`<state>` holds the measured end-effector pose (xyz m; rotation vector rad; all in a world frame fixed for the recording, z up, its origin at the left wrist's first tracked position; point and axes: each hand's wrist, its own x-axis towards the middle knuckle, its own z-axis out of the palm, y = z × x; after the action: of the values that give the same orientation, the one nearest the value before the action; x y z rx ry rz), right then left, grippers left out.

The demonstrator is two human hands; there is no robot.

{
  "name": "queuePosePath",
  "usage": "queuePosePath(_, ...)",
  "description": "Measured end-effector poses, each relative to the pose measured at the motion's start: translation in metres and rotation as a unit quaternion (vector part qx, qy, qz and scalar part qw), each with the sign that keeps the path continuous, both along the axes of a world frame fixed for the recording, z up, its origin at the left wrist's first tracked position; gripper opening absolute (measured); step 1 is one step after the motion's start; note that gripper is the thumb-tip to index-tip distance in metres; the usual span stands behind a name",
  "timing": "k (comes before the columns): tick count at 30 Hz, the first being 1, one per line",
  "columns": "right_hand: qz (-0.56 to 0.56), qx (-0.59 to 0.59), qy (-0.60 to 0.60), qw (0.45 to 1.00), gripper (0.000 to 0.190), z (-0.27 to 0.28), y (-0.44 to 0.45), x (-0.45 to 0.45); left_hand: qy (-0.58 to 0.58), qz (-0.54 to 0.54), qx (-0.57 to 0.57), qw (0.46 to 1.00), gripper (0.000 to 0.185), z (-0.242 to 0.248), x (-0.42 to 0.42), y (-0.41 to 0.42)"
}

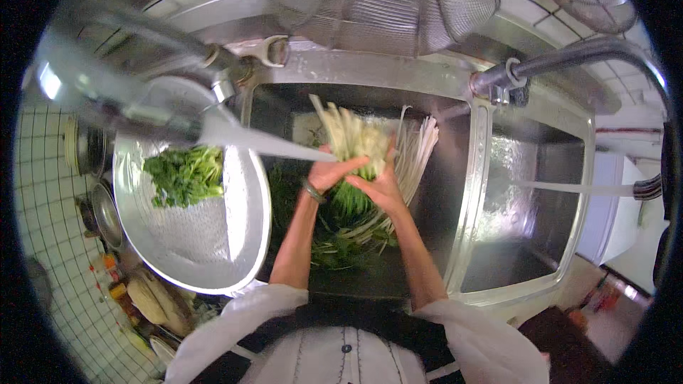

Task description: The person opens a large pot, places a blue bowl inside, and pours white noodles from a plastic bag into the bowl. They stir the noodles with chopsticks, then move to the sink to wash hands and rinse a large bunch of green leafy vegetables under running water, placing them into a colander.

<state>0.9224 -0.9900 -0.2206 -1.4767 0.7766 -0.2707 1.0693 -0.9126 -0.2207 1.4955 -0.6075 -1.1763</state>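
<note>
Over the left basin of a steel double sink [480, 170], my left hand [331, 170] and my right hand [381, 184] together grip a bunch of leafy green vegetables with pale stems [355, 136]. Its pale ends point away from me and its green part hangs towards me. A stream of water from the left faucet [213, 58] reaches the bunch near my left hand. Beyond my right hand, long thin white-stemmed vegetables [421, 154] lie in the basin, with green leaves [341, 253] nearer to me. My fingers partly hide the bunch.
A large metal colander [267, 213] holding cut leafy greens [187, 173] stands left of the sink. Water from the right faucet [576, 45] runs into the right basin [523, 256]. Large wire-mesh strainers [373, 5] are at the tiled back wall. Bottles and bowls stand at the far left.
</note>
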Motion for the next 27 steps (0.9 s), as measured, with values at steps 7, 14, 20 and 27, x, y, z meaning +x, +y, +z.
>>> queuePosePath(7,-0.261,-0.066,-0.105,0.957,0.044,0.100,0.045,-0.089,-0.214,-0.012,-0.088,0.973,0.063,0.151,-0.094,-0.005)
queuePosePath(14,-0.157,-0.217,-0.129,0.955,0.070,0.285,-0.023,-0.084,-0.017,0.103,-0.361,0.927,0.049,0.307,-0.087,-0.035)
queuePosePath(20,-0.031,-0.226,-0.115,0.967,0.073,0.350,-0.043,-0.032,0.176,0.122,-0.355,0.910,0.031,0.330,-0.065,-0.036)
queuePosePath(27,0.244,-0.086,-0.002,0.966,0.101,0.167,-0.053,0.010,0.182,0.336,-0.044,0.923,0.060,0.158,-0.063,0.009)
